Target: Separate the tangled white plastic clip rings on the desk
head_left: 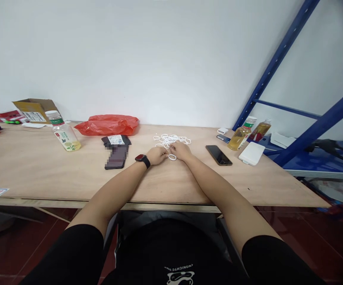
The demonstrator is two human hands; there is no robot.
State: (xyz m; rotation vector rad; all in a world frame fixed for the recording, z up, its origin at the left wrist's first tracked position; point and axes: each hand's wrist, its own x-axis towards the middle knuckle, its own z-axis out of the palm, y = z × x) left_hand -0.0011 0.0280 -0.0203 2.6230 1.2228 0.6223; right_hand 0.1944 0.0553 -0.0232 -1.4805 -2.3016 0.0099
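Note:
A pile of thin white rings lies spread on the wooden table in front of my hands. One white ring lies apart, nearer to me, between the two hands. My left hand, with a dark watch on its wrist, has its fingers closed at that ring's left edge. Just to the right, my right hand is bent over the near edge of the pile with fingers pinched. What sits between the right fingertips is too small to make out.
Left of the hands lie a dark pouch-like item, a red plastic bag, a drink bottle and an open cardboard box. To the right are a phone, a white case and another bottle, near a blue metal frame.

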